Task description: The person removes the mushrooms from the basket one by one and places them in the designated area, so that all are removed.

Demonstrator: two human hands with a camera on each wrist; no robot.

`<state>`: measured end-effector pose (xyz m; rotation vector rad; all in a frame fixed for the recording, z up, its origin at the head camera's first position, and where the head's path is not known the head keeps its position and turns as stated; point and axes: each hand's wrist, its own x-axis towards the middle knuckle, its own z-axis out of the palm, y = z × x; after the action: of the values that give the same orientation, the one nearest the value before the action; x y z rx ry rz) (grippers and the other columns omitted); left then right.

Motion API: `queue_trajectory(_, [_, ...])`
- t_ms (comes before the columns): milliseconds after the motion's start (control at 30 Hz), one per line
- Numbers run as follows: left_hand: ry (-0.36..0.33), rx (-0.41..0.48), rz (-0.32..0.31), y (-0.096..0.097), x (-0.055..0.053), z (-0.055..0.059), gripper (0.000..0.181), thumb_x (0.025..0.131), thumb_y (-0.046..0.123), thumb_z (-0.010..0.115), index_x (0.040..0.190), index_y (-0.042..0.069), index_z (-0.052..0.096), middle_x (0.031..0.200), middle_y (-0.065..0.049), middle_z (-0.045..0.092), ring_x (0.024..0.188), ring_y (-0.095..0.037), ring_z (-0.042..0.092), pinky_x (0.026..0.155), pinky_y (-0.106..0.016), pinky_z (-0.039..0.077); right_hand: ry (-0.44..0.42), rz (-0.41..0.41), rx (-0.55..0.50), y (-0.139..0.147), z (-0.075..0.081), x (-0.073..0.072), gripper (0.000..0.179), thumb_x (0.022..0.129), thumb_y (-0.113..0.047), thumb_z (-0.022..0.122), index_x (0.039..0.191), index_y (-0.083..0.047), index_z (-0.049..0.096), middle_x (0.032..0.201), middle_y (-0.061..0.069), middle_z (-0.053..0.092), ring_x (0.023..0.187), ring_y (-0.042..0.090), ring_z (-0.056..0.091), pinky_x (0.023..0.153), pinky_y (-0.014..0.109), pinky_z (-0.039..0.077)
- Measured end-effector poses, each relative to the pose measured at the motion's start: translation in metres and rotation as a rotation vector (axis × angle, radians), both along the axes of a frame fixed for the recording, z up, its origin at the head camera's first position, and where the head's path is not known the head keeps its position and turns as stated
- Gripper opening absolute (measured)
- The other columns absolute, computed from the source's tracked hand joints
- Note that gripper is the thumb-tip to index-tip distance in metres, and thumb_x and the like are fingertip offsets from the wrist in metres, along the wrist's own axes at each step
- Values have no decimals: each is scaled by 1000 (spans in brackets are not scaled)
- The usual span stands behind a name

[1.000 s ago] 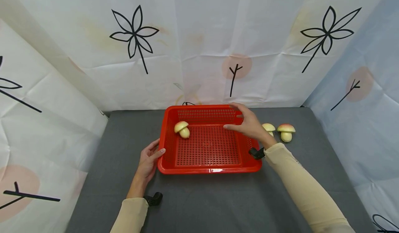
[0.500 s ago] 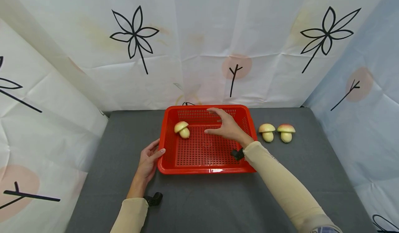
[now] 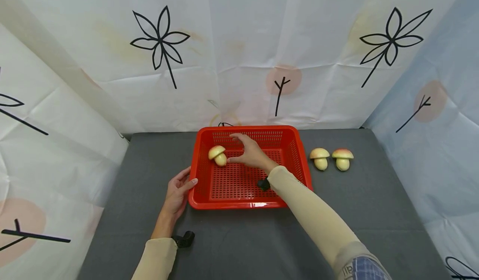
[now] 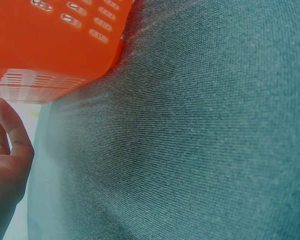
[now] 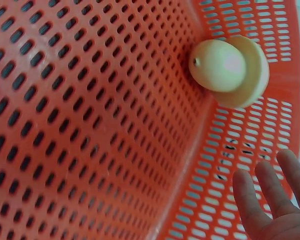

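Observation:
A toy mushroom [image 3: 218, 155] with a yellowish cap and pale stem lies tilted near the left wall of a red plastic basket [image 3: 250, 204]. My right hand [image 3: 248, 153] hovers inside the basket just right of it, thumb and fingers spread apart and holding nothing. In the right wrist view, the mushroom [image 5: 222, 67] rests against the slotted wall, away from the fingers [image 5: 277, 187]. My left hand [image 3: 179, 194] holds the basket's left side, its thumb over the rim and its fingers along the outer wall.
Two more toy mushrooms, one yellowish [image 3: 319, 158] and one with a redder cap [image 3: 342, 159], stand on the grey tabletop [image 3: 239, 246] right of the basket. A white patterned cloth [image 3: 239, 88] hangs behind the table and along both sides.
My right hand has moved left across the basket, from its right side to beside the mushroom. Both mushrooms outside are uncovered from behind the arm. The left hand stays put.

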<state>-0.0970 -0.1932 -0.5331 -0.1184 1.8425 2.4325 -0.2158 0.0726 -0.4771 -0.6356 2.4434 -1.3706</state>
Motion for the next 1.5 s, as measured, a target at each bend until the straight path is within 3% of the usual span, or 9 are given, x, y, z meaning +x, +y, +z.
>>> queue_trajectory(400, [5, 5, -4, -1, 0, -1, 56, 98, 0, 63, 150, -5, 41, 147, -25, 48, 127, -31, 56, 101, -42, 49, -42, -32, 40, -31, -18, -3, 83, 81, -15, 88, 151, -8, 44, 149, 14, 48, 136, 31, 46, 109, 48, 43])
queue_trajectory(600, [6, 3, -9, -1, -2, -2, 57, 98, 0, 64, 150, -5, 40, 144, -21, 51, 123, -24, 59, 98, -37, 53, -28, -18, 92, -41, -24, -4, 86, 80, -12, 87, 153, -8, 41, 152, 13, 44, 139, 31, 43, 112, 49, 40])
queue_trajectory(1067, [6, 18, -2, -1, -2, -2, 56, 98, -1, 62, 150, -5, 40, 133, -6, 61, 116, -18, 63, 94, -32, 55, -17, 1, 171, -58, -26, -1, 84, 80, -7, 86, 151, -9, 43, 139, 14, 50, 121, 28, 53, 102, 42, 48])
queue_trajectory(1500, [11, 10, -1, -1, -1, -1, 57, 98, -2, 62, 150, -7, 39, 132, -6, 62, 116, -19, 63, 95, -33, 55, -10, 17, 210, -58, -32, 3, 77, 82, -3, 83, 149, -7, 45, 137, 16, 51, 118, 29, 54, 98, 42, 50])
